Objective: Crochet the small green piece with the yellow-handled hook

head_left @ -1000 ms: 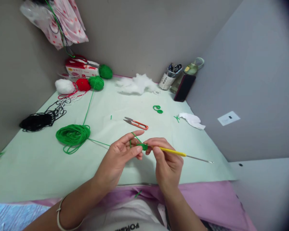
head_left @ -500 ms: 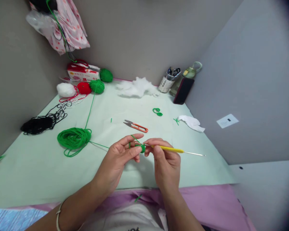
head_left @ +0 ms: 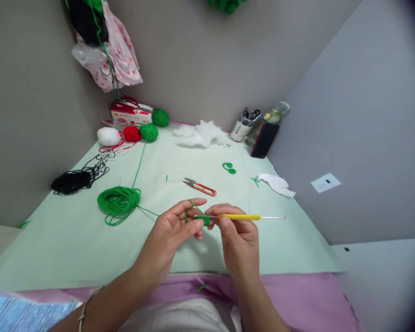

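Observation:
Between thumb and fingers, my left hand (head_left: 174, 230) pinches a small green crochet piece (head_left: 206, 220), with green yarn looped over its raised index finger. My right hand (head_left: 240, 235) is closed on a crochet hook (head_left: 244, 217) with a yellow handle, held almost level. The hook's left metal tip lies at the top of the green piece; its other thin end points right. From my left hand a strand runs to a loose coil of green yarn (head_left: 118, 203) on the table. Orange-handled thread snips (head_left: 200, 186) lie just beyond my hands.
Black yarn (head_left: 72, 182) and white, red and green yarn balls (head_left: 148, 132) sit at the left. White stuffing (head_left: 202, 134) is at the back. A pen cup (head_left: 241, 129), a bottle (head_left: 275, 113) and a phone (head_left: 264, 139) stand at back right, near a small green crocheted piece (head_left: 231, 170).
The camera view has shifted, so the table things appear a little lower and further right. The hook has turned closer to level. Both hands keep their holds.

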A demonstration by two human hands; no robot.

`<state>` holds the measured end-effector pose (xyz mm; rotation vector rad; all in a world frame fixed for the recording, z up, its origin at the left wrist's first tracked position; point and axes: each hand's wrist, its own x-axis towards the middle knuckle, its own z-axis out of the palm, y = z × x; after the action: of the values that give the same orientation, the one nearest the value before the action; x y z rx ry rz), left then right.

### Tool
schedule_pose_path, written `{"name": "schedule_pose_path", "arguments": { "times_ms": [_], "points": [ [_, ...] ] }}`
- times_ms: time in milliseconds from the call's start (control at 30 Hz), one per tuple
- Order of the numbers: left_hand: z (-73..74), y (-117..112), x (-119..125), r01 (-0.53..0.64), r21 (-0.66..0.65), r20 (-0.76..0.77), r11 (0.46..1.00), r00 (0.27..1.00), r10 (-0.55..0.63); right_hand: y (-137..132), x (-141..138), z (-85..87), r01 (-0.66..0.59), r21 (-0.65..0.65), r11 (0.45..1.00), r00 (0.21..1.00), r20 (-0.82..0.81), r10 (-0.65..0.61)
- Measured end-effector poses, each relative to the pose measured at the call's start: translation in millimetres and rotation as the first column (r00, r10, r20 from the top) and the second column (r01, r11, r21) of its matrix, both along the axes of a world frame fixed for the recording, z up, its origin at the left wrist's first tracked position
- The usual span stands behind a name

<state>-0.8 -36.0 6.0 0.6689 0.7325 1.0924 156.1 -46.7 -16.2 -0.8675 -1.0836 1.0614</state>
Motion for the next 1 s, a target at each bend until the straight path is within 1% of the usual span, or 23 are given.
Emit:
{"name": "schedule_pose_path", "arguments": {
  "times_ms": [167, 300, 433, 500, 600, 667, 733, 867, 1000],
  "points": [
    [1.0, -0.5, -6.7, 0.018, -0.011, 0.003, 1.0, 1.0, -0.018, -0.9, -7.4, 2.2, 0.011, 0.021, 1.0, 1.0, -0.003, -0.011],
    [1.6, 0.3, -13.2, -0.004, -0.038, -0.02, 0.999, 1.0, 0.003, 1.0, -12.6, 8.5, 0.061, 0.034, 0.998, 0.998, -0.024, -0.06],
    [-0.1, 0.8, -19.9, -0.01, -0.021, -0.023, 1.0, 1.0, 0.009, 1.7, -18.2, 11.9, 0.1, 0.055, 0.993, 0.995, -0.009, -0.1],
    [-0.9, 1.3, -22.3, -0.022, -0.01, -0.02, 1.0, 1.0, 0.022, 0.5, -21.1, 11.2, 0.135, 0.081, 0.987, 0.991, 0.009, -0.136],
    [-1.8, 1.9, -24.5, -0.034, -0.006, -0.01, 0.999, 0.999, 0.033, -2.6, -24.5, 9.7, 0.179, 0.154, 0.972, 0.98, 0.056, -0.19],
    [-2.6, 1.9, -25.2, -0.033, -0.009, -0.003, 0.999, 0.999, 0.033, -4.8, -25.5, 9.4, 0.167, 0.195, 0.967, 0.979, 0.088, -0.186],
    [-3.4, 1.7, -25.5, -0.031, -0.014, -0.006, 0.999, 1.0, 0.031, -6.5, -25.5, 9.7, 0.142, 0.208, 0.968, 0.978, 0.124, -0.17],
    [-3.1, 2.0, -25.4, -0.03, -0.017, -0.018, 0.999, 0.999, 0.029, -7.9, -24.4, 10.3, 0.127, 0.188, 0.974, 0.968, 0.191, -0.164],
    [-1.5, 1.9, -24.9, -0.036, -0.02, -0.025, 0.999, 0.999, 0.036, -6.5, -24.1, 9.3, 0.119, 0.172, 0.978, 0.969, 0.193, -0.152]
  ]
}}
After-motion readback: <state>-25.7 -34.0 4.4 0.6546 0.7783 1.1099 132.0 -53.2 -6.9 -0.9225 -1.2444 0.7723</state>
